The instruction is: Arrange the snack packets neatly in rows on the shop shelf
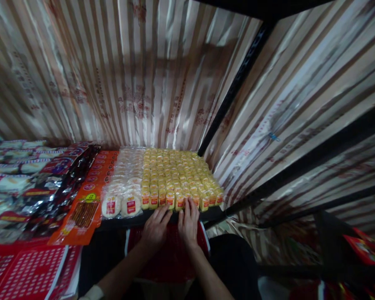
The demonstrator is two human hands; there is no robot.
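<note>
Rows of small yellow packaged cakes [171, 175] with red and white labels fill the right end of a dark shelf [212, 213]. My left hand [158, 225] is at the front edge of these rows, fingers stretched forward with the tips by the lower front of a pack. Beside it, my right hand [189, 221] reaches to the front row, its fingertips against the packs and its thumb apart from the fingers. Neither hand is wrapped round a pack. Below both hands sits a red basket [167, 262] with a white rim, partly covered by my forearms.
Left of the cakes are clear packs of round white pastries [130, 205], orange snack bags [85, 212], dark glossy packs [54, 179] and white packs [14, 183]. Red perforated baskets [28, 271] stand lower left. Dark metal posts [237, 83] and striped sheeting [137, 83] enclose the back and right.
</note>
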